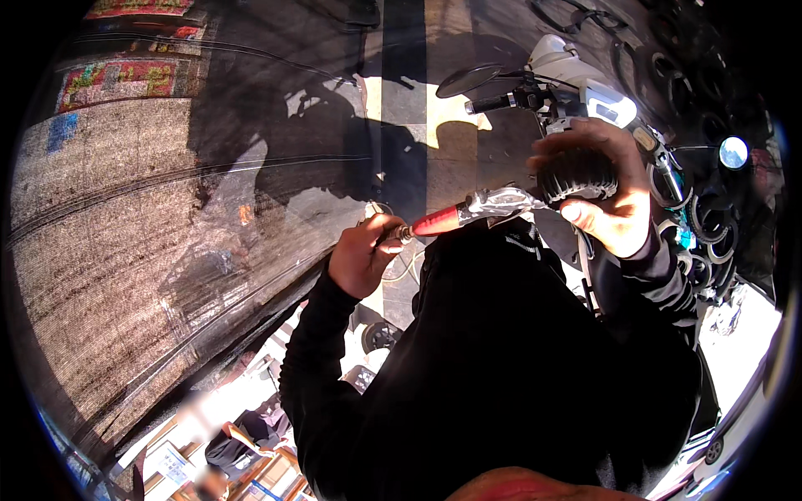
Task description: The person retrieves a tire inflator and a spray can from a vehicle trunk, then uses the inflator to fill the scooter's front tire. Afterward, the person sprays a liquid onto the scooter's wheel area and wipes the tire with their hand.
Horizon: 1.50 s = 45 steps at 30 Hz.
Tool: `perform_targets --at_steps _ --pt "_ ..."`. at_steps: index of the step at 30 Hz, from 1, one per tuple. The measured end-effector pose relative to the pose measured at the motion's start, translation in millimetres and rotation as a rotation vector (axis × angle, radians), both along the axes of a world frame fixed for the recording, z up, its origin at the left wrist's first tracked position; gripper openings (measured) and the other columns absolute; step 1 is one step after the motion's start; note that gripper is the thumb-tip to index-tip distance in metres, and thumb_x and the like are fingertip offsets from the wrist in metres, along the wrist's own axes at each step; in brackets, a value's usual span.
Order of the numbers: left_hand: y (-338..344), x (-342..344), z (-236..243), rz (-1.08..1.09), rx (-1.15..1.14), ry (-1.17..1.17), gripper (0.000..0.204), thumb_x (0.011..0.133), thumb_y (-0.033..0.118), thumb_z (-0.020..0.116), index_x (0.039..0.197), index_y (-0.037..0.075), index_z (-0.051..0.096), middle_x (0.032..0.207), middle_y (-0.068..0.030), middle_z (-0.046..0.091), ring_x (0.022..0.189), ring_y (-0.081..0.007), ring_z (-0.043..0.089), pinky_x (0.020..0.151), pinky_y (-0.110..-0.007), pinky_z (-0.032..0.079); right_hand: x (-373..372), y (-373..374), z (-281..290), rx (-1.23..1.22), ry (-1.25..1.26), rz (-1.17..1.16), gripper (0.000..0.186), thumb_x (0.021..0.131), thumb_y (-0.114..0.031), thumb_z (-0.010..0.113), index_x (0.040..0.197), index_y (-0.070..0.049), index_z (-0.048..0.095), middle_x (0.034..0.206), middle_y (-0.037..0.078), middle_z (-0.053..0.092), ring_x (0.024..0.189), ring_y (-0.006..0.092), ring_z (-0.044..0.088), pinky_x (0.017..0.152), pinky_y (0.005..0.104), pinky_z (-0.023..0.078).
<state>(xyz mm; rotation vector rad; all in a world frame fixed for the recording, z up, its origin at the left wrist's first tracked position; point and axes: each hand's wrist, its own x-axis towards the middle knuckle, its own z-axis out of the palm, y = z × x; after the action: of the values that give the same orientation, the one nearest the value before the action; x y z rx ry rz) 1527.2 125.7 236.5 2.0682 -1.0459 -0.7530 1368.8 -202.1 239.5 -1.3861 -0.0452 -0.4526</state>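
My left hand [359,259] is closed around the metal fitting at one end of a long tool. The tool has a red tapered body [436,221] and a crumpled silver-wrapped section [501,201] that points toward my right hand. My right hand [626,209] grips a round black ribbed part [578,175], thumb below and fingers curled over its top. Whether this part is a pleated filter or something else I cannot tell. The silver end reaches close to the black part; whether they touch is unclear.
A two-wheeler with a handlebar grip [491,104], a mirror [468,79] and a white front [568,65] stands just ahead on the right. Several tyres [714,221] line the right side. Brown mesh sheeting [117,225] spreads on the left. Another person [242,442] is at lower left.
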Motion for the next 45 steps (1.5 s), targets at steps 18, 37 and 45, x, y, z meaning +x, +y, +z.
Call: perform_targets --at_steps 18,37,45 --pt "-93 -6 -99 -0.189 0.206 0.332 0.044 0.095 0.025 0.067 0.128 0.001 0.05 0.068 -0.0116 0.062 0.06 -0.021 0.061 0.057 -0.035 0.044 1 -31 -132 -0.257 0.221 0.151 0.035 0.09 -0.034 0.072 0.108 -0.005 0.068 0.094 0.011 0.068 0.091 0.0259 0.069 0.08 0.0352 0.054" --pt "56 45 -149 -0.092 0.63 -0.194 0.023 0.089 0.027 0.075 0.09 0.005 0.066 0.059 -0.0105 0.057 0.054 -0.0249 0.057 0.055 -0.036 0.045 -38 -144 -442 -0.232 1.159 -1.008 0.05 0.088 -0.042 0.07 0.124 -0.008 0.062 0.104 0.022 0.071 0.098 0.0384 0.07 0.084 0.0442 0.054" --pt "128 42 -250 -0.547 0.608 -0.34 0.038 0.09 0.043 0.066 0.097 0.005 0.067 0.085 -0.0217 0.07 0.083 -0.043 0.068 0.073 -0.048 0.053 -228 188 -273 -0.199 0.904 -1.177 0.037 0.082 -0.027 0.076 0.112 -0.008 0.065 0.105 0.016 0.071 0.099 0.0347 0.068 0.085 0.0426 0.053"
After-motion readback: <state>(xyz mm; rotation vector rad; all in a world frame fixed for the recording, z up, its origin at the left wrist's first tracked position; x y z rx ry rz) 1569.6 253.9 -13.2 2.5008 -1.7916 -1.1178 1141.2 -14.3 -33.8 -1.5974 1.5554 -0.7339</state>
